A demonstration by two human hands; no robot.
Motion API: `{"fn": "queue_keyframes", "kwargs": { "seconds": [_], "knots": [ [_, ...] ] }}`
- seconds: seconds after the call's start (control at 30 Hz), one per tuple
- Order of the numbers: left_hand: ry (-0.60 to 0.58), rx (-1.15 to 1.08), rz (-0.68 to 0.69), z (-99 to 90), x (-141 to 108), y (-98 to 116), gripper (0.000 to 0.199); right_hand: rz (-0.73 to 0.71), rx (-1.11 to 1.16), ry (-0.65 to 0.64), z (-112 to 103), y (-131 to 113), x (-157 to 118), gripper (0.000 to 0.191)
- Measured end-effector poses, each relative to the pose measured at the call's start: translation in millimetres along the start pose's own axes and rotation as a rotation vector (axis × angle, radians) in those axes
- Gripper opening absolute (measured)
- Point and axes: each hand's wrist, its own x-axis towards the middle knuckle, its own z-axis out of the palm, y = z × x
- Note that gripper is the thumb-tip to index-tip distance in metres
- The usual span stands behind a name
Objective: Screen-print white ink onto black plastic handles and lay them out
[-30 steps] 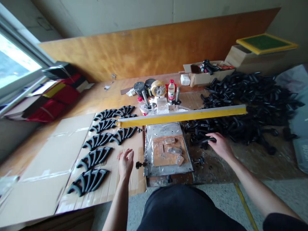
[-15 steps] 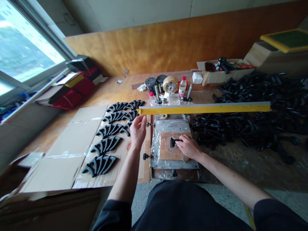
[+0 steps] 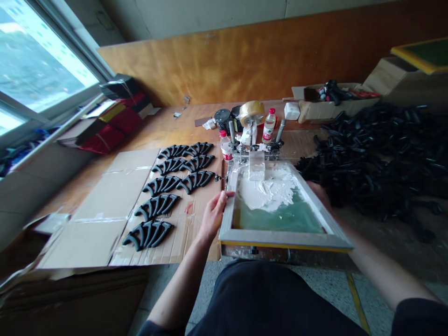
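Note:
A screen printing frame [image 3: 227, 219] lies lowered over the metal base in front of me, its green mesh [image 3: 276, 221] partly covered with thick white ink [image 3: 259, 193]. A pale translucent block [image 3: 256, 166] stands at the far end of the mesh. My left hand [image 3: 213, 217] is at the frame's left edge, fingertips and thumb closed on it. Beyond the right edge is my right hand [image 3: 319, 193], blurred and partly behind the frame, so its fingers do not show. The base and whatever lies on it are hidden under the frame.
Curved black handles [image 3: 149, 234] lie in fanned rows on cardboard [image 3: 98, 205] at left. A large heap of black parts [image 3: 378, 163] fills the right. Tape [image 3: 252, 113], a red-capped bottle [image 3: 269, 126] and dark tubs [image 3: 223, 120] stand behind the metal posts.
The frame has swung down from its raised, edge-on position and now covers the base and black part. My left hand moved down with it; my right hand left the part and moved right.

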Motion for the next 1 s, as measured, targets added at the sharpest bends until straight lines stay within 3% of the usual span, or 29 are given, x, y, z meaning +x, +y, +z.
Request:
{"fn": "queue_keyframes", "kwargs": {
  "seconds": [0.1,0.17,0.23,0.33,0.4,0.47,0.57,0.63,0.73,0.83,0.9,1.0],
  "knots": [
    [-0.071,0.046,-0.113,6.5,-3.6,-47.7,0.055,0.332,0.163,0.165,0.7,11.5,32.4,0.029],
    [-0.070,0.112,-0.168,13.2,0.7,-75.5,0.062,0.377,0.312,0.202,-0.1,-5.3,65.1,0.053],
    [-0.053,0.187,-0.187,18.6,6.6,-96.2,0.062,0.269,0.404,0.097,-0.9,-30.2,95.5,0.063],
    [-0.056,0.242,-0.167,22.2,12.9,-114.0,0.059,0.184,0.494,-0.173,1.3,-61.5,116.4,0.036],
    [-0.059,0.252,-0.160,22.3,14.5,-119.5,0.058,0.133,0.525,-0.274,3.2,-72.9,108.8,0.016],
    [-0.056,0.253,-0.165,21.9,14.6,-121.9,0.058,-0.002,0.556,-0.277,2.0,-77.7,89.1,0.003],
    [-0.040,0.257,-0.175,21.8,13.4,-121.7,0.057,-0.284,0.625,-0.251,-7.7,-75.7,58.5,0.017],
    [-0.021,0.260,-0.181,22.3,12.6,-119.9,0.056,-0.392,0.664,-0.284,-14.9,-70.9,50.1,0.020],
    [-0.007,0.249,-0.192,23.0,11.8,-116.2,0.057,-0.322,0.704,-0.323,-17.4,-66.9,55.5,0.019],
    [-0.001,0.220,-0.201,23.3,11.3,-113.7,0.058,-0.193,0.652,-0.202,-10.5,-73.5,57.0,0.024],
    [0.002,0.202,-0.206,23.5,10.8,-113.5,0.059,-0.215,0.614,-0.126,-6.7,-80.1,47.8,0.030],
    [0.000,0.181,-0.207,23.4,10.3,-114.0,0.058,-0.271,0.650,-0.155,-8.2,-84.1,37.1,0.025]
  ]
}}
